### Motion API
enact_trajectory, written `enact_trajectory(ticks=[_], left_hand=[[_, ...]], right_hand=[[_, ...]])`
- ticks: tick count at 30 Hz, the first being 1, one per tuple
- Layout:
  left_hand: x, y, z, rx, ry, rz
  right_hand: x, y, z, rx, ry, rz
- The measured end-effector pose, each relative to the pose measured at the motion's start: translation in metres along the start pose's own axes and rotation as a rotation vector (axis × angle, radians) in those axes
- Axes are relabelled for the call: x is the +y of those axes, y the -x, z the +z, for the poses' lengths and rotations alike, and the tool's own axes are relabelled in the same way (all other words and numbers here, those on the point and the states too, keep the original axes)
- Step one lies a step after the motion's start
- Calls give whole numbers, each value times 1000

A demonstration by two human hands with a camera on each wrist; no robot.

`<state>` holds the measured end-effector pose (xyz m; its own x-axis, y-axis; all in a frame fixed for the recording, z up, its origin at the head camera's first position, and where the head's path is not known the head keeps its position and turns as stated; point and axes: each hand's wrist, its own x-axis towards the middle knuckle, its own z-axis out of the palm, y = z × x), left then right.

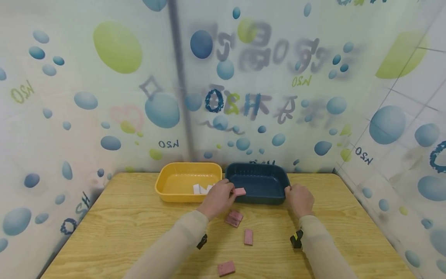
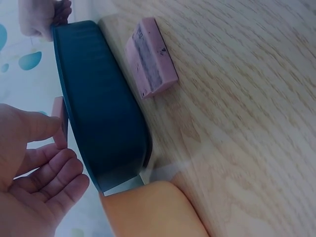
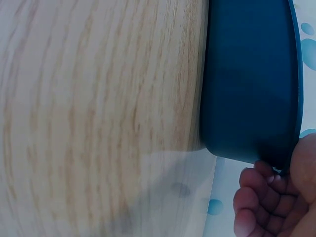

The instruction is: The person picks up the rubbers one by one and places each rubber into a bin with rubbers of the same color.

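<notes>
My left hand pinches a pink eraser between thumb and fingertips at the near left rim of the dark blue tray. In the left wrist view, that eraser is just beyond the tray's rim. My right hand grips the tray's right end, thumb and fingers at the rim, as the right wrist view shows. Smudged pink erasers lie together in front of the tray. Another pink eraser lies closer, and one more pink eraser is near the bottom of the head view.
A yellow tray stands left of the blue one and holds several white pieces, partly hidden by my left hand. Both trays stand at the back of the wooden table, before a patterned curtain.
</notes>
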<state>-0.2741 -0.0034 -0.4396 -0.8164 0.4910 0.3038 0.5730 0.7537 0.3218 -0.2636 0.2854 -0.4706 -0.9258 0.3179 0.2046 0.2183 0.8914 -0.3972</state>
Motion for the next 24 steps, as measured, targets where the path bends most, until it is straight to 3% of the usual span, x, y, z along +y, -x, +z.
enact_trajectory(ticks=[24], left_hand=[[6,-7,6,23,-31,42]], right_hand=[[1,-1,1,-11,-3,11]])
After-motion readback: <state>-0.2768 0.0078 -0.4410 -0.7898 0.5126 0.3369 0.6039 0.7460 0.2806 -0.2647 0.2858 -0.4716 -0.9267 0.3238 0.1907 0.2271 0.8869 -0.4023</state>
